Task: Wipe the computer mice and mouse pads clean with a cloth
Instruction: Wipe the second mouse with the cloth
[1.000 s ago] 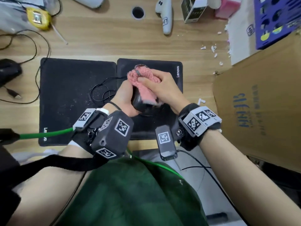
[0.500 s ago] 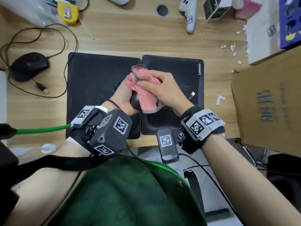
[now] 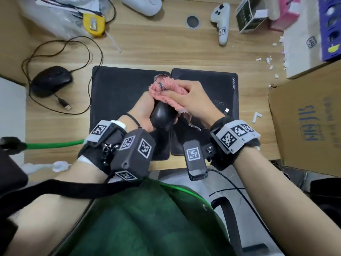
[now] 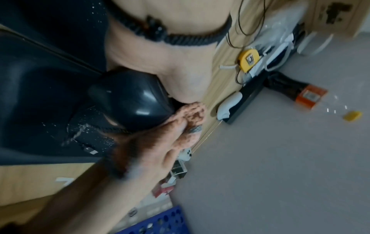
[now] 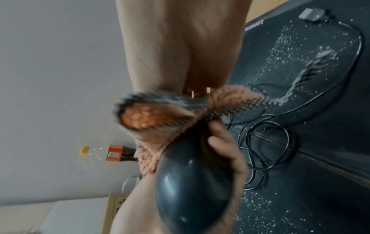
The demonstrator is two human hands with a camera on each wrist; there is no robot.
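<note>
My left hand grips a glossy black mouse and holds it above two black mouse pads, the left pad and the right Lenovo pad. My right hand grips a pink cloth and presses it on the mouse's far end. In the left wrist view the mouse shows under the cloth. In the right wrist view the cloth covers the mouse's front. The mouse's cable coils on the speck-covered pad. A second black mouse lies on the desk at the left.
A large cardboard box stands at the right. At the back lie a white controller, a yellow tape measure, small boxes and a plastic bag. White crumbs are scattered at the right.
The cloth hand has slid from the mouse's middle toward its far end, leaving more of the glossy back bare. The view has shifted, bringing the second mouse further in.
</note>
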